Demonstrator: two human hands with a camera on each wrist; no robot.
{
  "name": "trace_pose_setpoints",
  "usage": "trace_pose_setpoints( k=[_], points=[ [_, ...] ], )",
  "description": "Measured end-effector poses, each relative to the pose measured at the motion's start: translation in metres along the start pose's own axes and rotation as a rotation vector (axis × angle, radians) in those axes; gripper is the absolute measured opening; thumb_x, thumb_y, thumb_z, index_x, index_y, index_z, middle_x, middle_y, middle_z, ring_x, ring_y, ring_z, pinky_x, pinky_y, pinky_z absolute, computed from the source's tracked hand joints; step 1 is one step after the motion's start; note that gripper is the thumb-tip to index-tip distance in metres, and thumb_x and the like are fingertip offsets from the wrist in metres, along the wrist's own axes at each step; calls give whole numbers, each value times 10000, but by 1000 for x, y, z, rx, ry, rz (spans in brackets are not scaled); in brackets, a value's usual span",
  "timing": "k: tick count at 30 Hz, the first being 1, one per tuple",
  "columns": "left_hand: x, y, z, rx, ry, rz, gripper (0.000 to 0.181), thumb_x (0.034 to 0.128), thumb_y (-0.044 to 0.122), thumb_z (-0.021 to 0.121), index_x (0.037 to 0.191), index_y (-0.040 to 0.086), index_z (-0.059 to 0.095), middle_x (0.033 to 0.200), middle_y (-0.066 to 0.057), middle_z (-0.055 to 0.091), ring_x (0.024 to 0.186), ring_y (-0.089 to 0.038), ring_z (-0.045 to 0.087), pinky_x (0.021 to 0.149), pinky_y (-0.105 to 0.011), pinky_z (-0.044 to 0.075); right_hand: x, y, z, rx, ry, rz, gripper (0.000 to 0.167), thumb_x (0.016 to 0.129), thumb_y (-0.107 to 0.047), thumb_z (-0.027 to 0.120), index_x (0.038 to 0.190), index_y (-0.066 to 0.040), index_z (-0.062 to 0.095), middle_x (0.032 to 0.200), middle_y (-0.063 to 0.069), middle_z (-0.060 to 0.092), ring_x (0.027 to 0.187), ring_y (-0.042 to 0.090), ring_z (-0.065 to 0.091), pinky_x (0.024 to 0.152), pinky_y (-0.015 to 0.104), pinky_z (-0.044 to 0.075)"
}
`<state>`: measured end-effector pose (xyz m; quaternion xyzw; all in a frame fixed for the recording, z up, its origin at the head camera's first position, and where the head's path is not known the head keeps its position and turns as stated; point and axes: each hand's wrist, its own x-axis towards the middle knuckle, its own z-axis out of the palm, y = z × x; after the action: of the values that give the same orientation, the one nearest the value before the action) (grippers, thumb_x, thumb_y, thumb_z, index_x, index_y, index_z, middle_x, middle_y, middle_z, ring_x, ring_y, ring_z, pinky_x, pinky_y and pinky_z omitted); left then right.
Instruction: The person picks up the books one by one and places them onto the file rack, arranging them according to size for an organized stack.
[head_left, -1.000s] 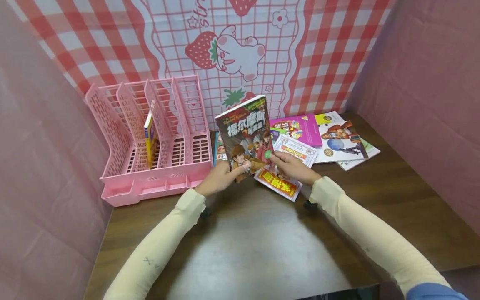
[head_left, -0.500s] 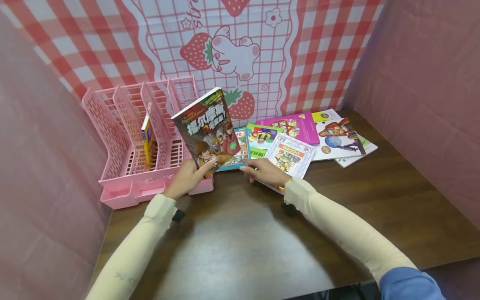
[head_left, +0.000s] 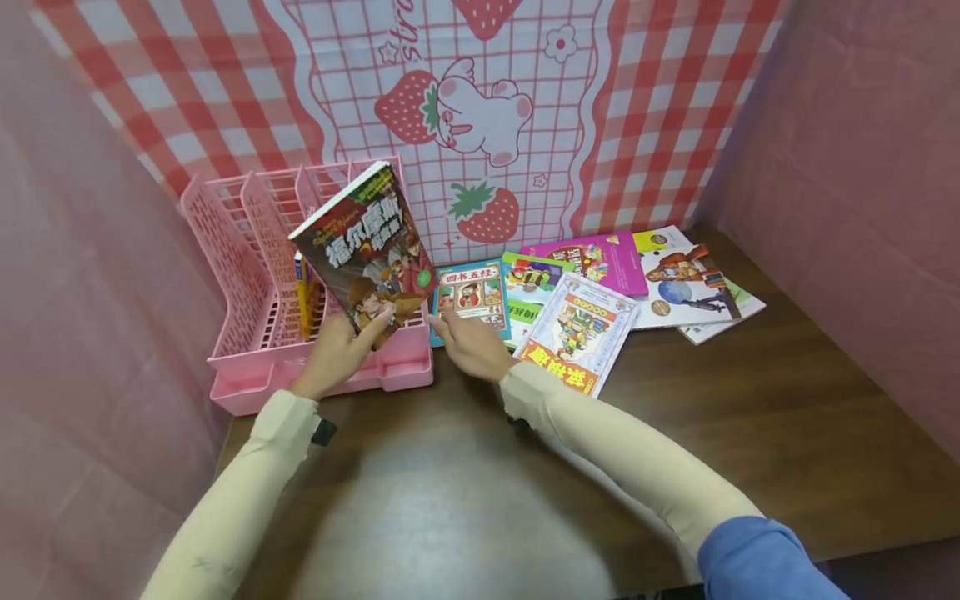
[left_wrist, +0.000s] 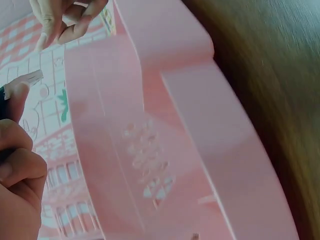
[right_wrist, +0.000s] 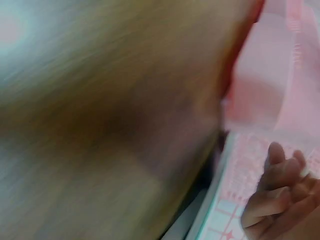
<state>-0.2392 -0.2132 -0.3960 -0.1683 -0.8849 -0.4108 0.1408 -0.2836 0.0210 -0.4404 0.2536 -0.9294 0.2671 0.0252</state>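
Note:
My left hand (head_left: 332, 357) grips the lower edge of a dark-covered book (head_left: 369, 250), thumb on its front. The tilted book is in front of the right part of a pink file rack (head_left: 258, 362), hiding some of its dividers. In the left wrist view, the left hand (left_wrist: 22, 175) has curled fingers beside the rack front. My right hand (head_left: 474, 343) is empty, close to the rack's right end and in front of a blue book (head_left: 489, 287), which it partly covers. The right wrist view shows the right hand (right_wrist: 282, 197) with loosely bent fingers.
A thin yellow-edged book (head_left: 302, 292) stands in the rack. Right of the blue book lie a green book (head_left: 525, 279), a white comic book (head_left: 588, 329), a magenta book (head_left: 622, 258) and a white picture book (head_left: 690, 292), overlapping on the wooden table (head_left: 750, 417). Checked cloth hangs behind.
The right hand has let go of the dark book and followed it leftward. My left hand has carried the book left, from over the other books to the rack.

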Motion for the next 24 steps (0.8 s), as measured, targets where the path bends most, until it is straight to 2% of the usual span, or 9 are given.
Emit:
trace_pose_setpoints(
  k=[4,8,11,14,19,20,22,24],
  points=[
    [0,-2,-6,21,61,8,411,1036,414,605,1077,19,713,710,-92,704,580,-224,639,622,-423,526,6,-14,4,-8,-18,28,458,1117,-496,278,1025,-135,545,746,49,583,703,261,639,628,417,523],
    [-2,-5,-7,46,58,14,455,1037,401,608,1252,2,654,843,-116,742,652,-205,670,707,-443,547,7,-22,9,-70,-70,65,514,1108,-523,272,1179,-110,570,925,143,698,865,328,707,719,455,572],
    [-7,-8,-7,83,41,18,447,1045,391,595,1214,-17,665,832,-126,728,635,-210,634,661,-441,529,6,-25,11,-116,-112,85,613,1102,-551,223,1350,-101,558,1158,182,716,1061,370,696,849,509,567],
    [-12,-11,-6,123,49,30,413,1042,357,607,1161,-31,681,855,-150,727,672,-242,628,664,-453,528,9,-26,10,-97,-149,97,674,1101,-554,181,1403,-120,599,1308,126,685,1177,346,655,946,503,535],
    [-9,-12,-10,162,80,39,398,1034,347,616,1065,-43,689,758,-155,691,638,-270,606,639,-461,513,18,-31,4,-5,-190,163,663,1108,-528,183,1420,-142,623,1421,67,625,1297,320,584,1062,486,467],
    [-7,-12,-11,168,82,37,409,1035,353,612,1003,-47,690,700,-152,661,596,-265,580,609,-452,497,20,-32,3,15,-194,179,650,1109,-521,193,1431,-142,612,1437,68,613,1314,323,569,1076,490,454],
    [-3,-12,-14,171,82,40,416,1042,356,602,1010,-49,693,694,-135,660,577,-234,564,596,-419,486,22,-34,-1,55,-211,209,644,1107,-525,196,1472,-152,572,1484,60,573,1362,324,526,1114,490,416],
    [-1,-14,-17,172,81,37,425,1045,356,597,951,-45,701,669,-119,649,555,-212,545,574,-393,469,23,-35,-4,90,-228,228,641,1104,-530,197,1504,-160,536,1521,53,536,1400,321,485,1142,489,382]
  ],
)
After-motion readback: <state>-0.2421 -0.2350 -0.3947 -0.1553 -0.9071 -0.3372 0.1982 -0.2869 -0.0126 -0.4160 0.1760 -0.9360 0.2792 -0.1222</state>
